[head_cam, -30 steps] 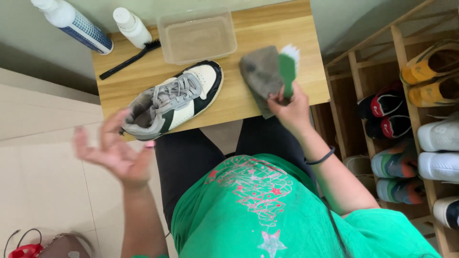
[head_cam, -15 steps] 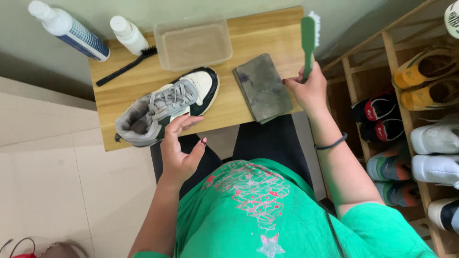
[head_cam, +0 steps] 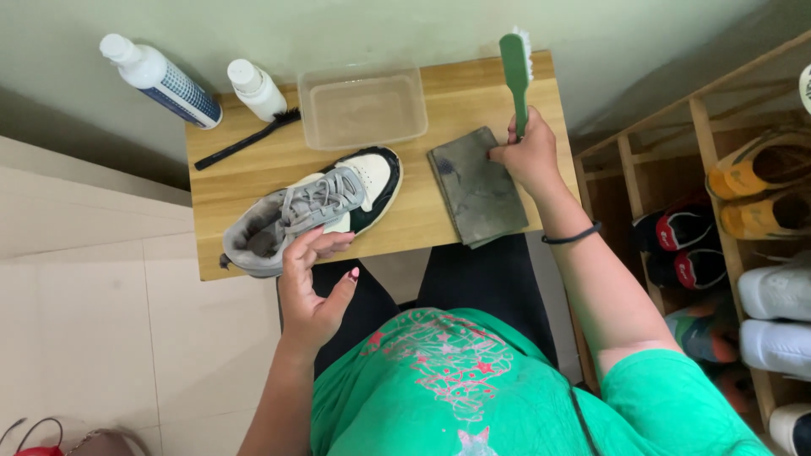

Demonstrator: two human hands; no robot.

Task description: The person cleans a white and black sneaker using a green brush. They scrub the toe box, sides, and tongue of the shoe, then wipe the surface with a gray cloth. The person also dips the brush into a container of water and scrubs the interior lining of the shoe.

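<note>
Wooden worktop [head_cam: 253, 169] against a pale green wall carries a grey-and-white sneaker [head_cam: 312, 211] lying near its front edge, where the left hand [head_cam: 312, 283], open with fingers loosely curled, touches its side. Right hand [head_cam: 528, 152] is clenched around a green brush [head_cam: 515, 72], held bristles up beside a grey cloth [head_cam: 477, 186]; this looks like readying to scrub, which would call for a steadying hold on the sneaker.

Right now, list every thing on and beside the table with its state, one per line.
Sneaker: lying on its side, laced, left hand touching it.
Green brush: held in the right hand, bristles away from the person.
Grey cloth: flat on the table, under the right hand's edge.
Clear tub: uncovered.
Two bottles: capped.
Black brush: lying flat, untouched.
Shoe rack: filled with shoes.
</note>
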